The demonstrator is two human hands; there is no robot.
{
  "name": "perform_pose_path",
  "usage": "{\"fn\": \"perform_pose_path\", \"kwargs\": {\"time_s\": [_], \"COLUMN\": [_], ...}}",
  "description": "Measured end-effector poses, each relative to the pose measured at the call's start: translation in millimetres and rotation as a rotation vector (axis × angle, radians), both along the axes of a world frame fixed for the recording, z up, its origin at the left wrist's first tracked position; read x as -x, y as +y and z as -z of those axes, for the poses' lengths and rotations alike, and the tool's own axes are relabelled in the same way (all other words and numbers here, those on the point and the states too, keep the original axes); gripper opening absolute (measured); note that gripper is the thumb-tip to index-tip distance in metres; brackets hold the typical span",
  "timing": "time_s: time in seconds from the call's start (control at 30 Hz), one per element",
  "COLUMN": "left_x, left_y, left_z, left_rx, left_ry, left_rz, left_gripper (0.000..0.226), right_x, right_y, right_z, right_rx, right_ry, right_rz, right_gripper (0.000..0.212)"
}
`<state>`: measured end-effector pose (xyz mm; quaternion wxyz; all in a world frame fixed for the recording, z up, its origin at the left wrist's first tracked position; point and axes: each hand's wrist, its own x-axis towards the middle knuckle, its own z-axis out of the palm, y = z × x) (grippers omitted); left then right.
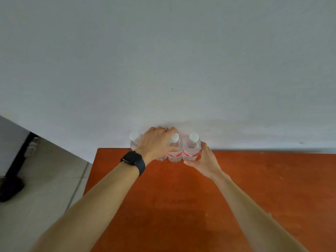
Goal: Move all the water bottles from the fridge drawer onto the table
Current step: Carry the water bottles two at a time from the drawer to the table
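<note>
Clear water bottles with white caps and red-and-white labels are standing upright in a row at the far edge of the orange tabletop (236, 179), against the wall. The left hand (156, 144) is draping over the middle bottle (175, 151), its grip clasping it; the right hand (205, 160) is cupping the rightmost bottle (191, 148).

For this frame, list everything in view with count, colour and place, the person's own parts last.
water bottles: three caps visible, a fourth may be hidden under the hand; clear, white caps, red labels; upright at the table's far edge by the wall
table: one, orange-brown, centre and right
wall: one, pale grey, upper frame
floor: pale tiles, lower left
dark object: one, black, on the floor far left, unclear
watch: one, black, left wrist
left hand: over the left bottles
right hand: around the rightmost bottle
</note>
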<state>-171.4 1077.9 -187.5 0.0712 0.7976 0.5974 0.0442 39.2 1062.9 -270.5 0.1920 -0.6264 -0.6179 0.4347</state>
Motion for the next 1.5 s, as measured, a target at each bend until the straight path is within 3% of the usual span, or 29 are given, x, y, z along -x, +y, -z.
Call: {"fn": "perform_pose_path", "kwargs": {"time_s": [0.5,0.83,0.97,1.2,1.37,1.5], "left_x": [-1,-2,-2,-1,-11,-42], "left_y": [2,5,-5,-66,-127,-163], "left_z": [-3,-10,-11,-18,-9,-6], "left_rx": [0.018,0.137,0.045,-0.197,-0.025,0.122], "left_ry": [-0.002,-0.003,0.027,-0.093,-0.173,-0.184], "left_rz": [-0.080,-0.086,-0.029,-0.019,-0.048,0.031], "left_gripper": [0.050,0.045,0.056,0.050,0.056,0.059], "right_x": [17,10,6,-4,-19,-47], "right_y": [2,5,-1,-60,-142,-218], "right_z": [28,23,19,-21,-66,-99], "right_rx": [-0.001,0.090,0.147,0.038,-0.139,-0.230], "right_ry": [0.048,0.000,-0.021,-0.074,-0.137,-0.262], "right_rz": [0.071,-0.034,0.017,0.123,0.158,0.225], "right_gripper": [0.075,0.089,0.101,0.068,0.041,0.033]}}
